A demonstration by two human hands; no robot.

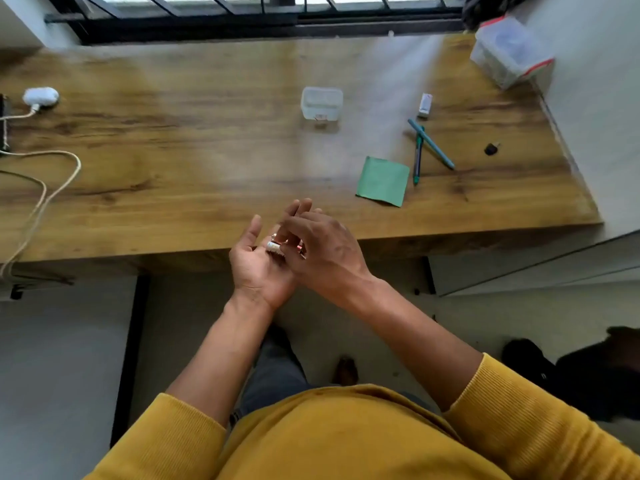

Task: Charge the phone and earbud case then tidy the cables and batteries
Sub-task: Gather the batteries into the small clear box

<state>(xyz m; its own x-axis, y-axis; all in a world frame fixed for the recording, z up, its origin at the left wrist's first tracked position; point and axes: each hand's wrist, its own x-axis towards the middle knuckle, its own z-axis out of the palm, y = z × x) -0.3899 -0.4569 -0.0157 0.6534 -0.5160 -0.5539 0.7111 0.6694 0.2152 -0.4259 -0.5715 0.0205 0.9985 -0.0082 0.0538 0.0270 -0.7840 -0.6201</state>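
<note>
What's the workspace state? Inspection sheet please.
Surface: wooden desk, bare at centre.
Job's things: batteries lie in left hand; right hand picks at them; small clear tub; earbud case plugged in.
Clutter: green note, two pens, lidded box.
Grippers: left palm up, right fingers curled on batteries.
Cables: white cable loops off desk's left edge.
Surroundings: window bars.

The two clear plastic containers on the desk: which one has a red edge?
The far-right corner container; the small central one is plain translucent white.
</note>
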